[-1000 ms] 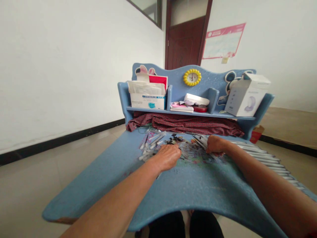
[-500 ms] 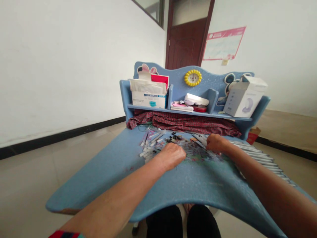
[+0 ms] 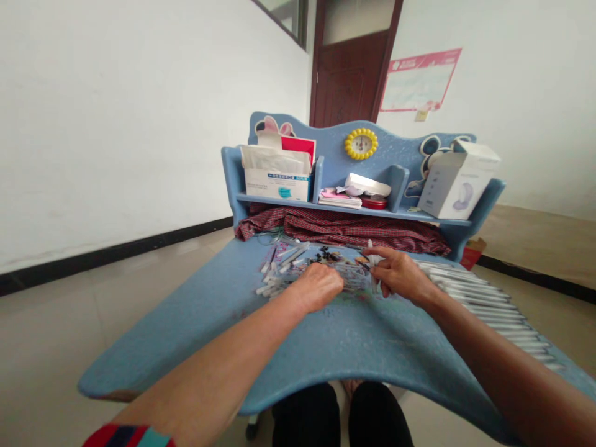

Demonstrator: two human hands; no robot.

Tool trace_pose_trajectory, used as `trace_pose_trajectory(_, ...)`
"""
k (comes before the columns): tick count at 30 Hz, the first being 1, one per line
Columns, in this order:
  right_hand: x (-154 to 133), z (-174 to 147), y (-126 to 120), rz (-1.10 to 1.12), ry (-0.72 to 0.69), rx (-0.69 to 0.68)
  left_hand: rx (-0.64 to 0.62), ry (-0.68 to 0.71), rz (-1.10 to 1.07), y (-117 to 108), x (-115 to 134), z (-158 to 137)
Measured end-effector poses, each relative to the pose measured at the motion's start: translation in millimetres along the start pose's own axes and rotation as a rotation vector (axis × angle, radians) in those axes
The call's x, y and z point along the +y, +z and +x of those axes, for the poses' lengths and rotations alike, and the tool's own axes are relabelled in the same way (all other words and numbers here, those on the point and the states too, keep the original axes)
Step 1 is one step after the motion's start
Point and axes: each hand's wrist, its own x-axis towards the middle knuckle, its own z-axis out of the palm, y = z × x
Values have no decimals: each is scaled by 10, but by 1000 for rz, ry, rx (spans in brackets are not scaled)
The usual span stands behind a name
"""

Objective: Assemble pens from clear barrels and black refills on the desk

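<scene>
My right hand (image 3: 401, 274) is closed with thumb and fingers on a clear pen barrel (image 3: 373, 285), which stands nearly upright above the desk. Low over the desk, my left hand (image 3: 321, 285) is curled shut with its back to me, so anything inside it is hidden. Around and behind my left hand lie loose white pen tubes (image 3: 292, 256) and small black pen parts (image 3: 326, 254). Beside my right forearm, a long row of pens (image 3: 493, 316) with whitish barrels lies side by side along the right of the desk.
The blue desk (image 3: 195, 329) curves inward at my lap. Behind the parts lies a folded checked cloth (image 3: 344, 230) under a shelf. That shelf carries a mask box (image 3: 274, 185), a white case (image 3: 367, 185), a red tin (image 3: 375, 203) and a tall white box (image 3: 456, 183).
My right hand has moved slightly left and turned, and an upright pen barrel now shows in its fingers. My left hand stays closed at nearly the same place.
</scene>
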Motion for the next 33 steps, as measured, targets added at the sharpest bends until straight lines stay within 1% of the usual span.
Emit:
trace_pose_trajectory(3, 17, -2, 16, 72, -18, 52, -37, -6, 91, 3, -67, -13)
trace_pose_trajectory(4, 23, -2, 23, 101, -41, 67, -30, -16, 112, -12, -89, -13)
trace_pose_trajectory(6, 38, -6, 43, 176, -111, 90, 36, -56, 102, -72, -128, -13)
trace_pose_trajectory(8, 60, -15, 74, 235, -174, 107, 156, -109, 0, -163, -159, -12)
trace_pose_trajectory(10, 88, -27, 112, 233, -209, 131, 308, -173, -243, -261, -177, -12)
trace_pose_trajectory(12, 113, -42, 150, 175, -227, 159, 445, -256, -613, -344, -180, -14)
trace_pose_trajectory(13, 122, -51, 166, 138, -240, 170, 495, -299, -809, -375, -177, -15)
trace_pose_trajectory(15, 127, -73, 193, 78, -277, 185, 541, -351, -1135, -416, -166, -16)
trace_pose_trajectory(16, 123, -85, 204, 58, -295, 190, 546, -361, -1247, -426, -159, -16)
trace_pose_trajectory(18, 107, -110, 219, 37, -317, 203, 532, -364, -1378, -431, -144, -14)
trace_pose_trajectory(22, 69, -150, 226, 51, -323, 195, 495, -377, -1466, -417, -120, -7)
trace_pose_trajectory(24, 60, -168, 216, 19, -326, 193, 510, -382, -1497, -421, -119, -6)
trace_pose_trajectory(27, 63, -201, 193, -81, -337, 195, 592, -381, -1564, -465, -146, -17)
trace_pose_trajectory(33, 36, -269, 185, -267, -326, 115, 796, -387, -1623, -632, -220, -80)
